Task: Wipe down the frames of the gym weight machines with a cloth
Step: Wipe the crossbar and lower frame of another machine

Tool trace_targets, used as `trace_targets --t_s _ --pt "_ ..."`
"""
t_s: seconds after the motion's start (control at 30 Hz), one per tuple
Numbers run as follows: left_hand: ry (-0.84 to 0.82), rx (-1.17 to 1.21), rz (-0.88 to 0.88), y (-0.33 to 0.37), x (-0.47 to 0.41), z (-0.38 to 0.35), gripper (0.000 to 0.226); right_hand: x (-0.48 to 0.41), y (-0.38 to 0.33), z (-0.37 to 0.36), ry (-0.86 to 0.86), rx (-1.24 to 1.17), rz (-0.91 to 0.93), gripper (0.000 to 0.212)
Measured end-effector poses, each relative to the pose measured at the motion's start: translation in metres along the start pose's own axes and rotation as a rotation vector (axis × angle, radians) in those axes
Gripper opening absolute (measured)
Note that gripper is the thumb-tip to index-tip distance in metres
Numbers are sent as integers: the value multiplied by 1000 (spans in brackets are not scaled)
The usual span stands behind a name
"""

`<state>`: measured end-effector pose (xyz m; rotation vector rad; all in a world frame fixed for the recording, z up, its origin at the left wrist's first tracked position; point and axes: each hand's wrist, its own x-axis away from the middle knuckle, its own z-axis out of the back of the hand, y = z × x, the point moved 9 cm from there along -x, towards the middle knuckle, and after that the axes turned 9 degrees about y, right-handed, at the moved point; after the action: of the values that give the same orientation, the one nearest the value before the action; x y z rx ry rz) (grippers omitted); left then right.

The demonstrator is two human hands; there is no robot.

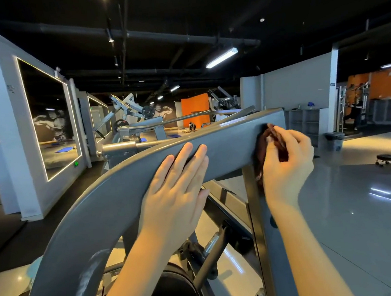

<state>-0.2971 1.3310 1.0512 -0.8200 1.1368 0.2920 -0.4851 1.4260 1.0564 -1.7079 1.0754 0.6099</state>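
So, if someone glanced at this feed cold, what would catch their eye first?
The broad grey frame beam sweeping across the middle, with the left hand laid flat on it. Near the beam's right end, the right hand presses a bunched dark reddish cloth against it. Behind, an orange wall glows at centre, and a light-edged mirror stands at left.

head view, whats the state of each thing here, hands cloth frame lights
curved grey metal frame beam, glossy, whitish smears near its lower left end
left hand, open, fingers flat on the beam
dark reddish-brown cloth, bunched, pressed to the beam's side
right hand, gripping the cloth
ceiling tube light, lit
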Motion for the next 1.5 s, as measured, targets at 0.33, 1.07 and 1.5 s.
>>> trace_targets --t_s 0.33,1.07,1.5 --pt "-26 19 -3 -2 2 -3 53 10 5 6 -65 53 85 29" --pt "12 50 21 -1 -1 0 56 -8 0 3 -140 102 213 25" --pt "-53 45 16 -1 0 1 58 18 -17 3 -194 119 234 27"
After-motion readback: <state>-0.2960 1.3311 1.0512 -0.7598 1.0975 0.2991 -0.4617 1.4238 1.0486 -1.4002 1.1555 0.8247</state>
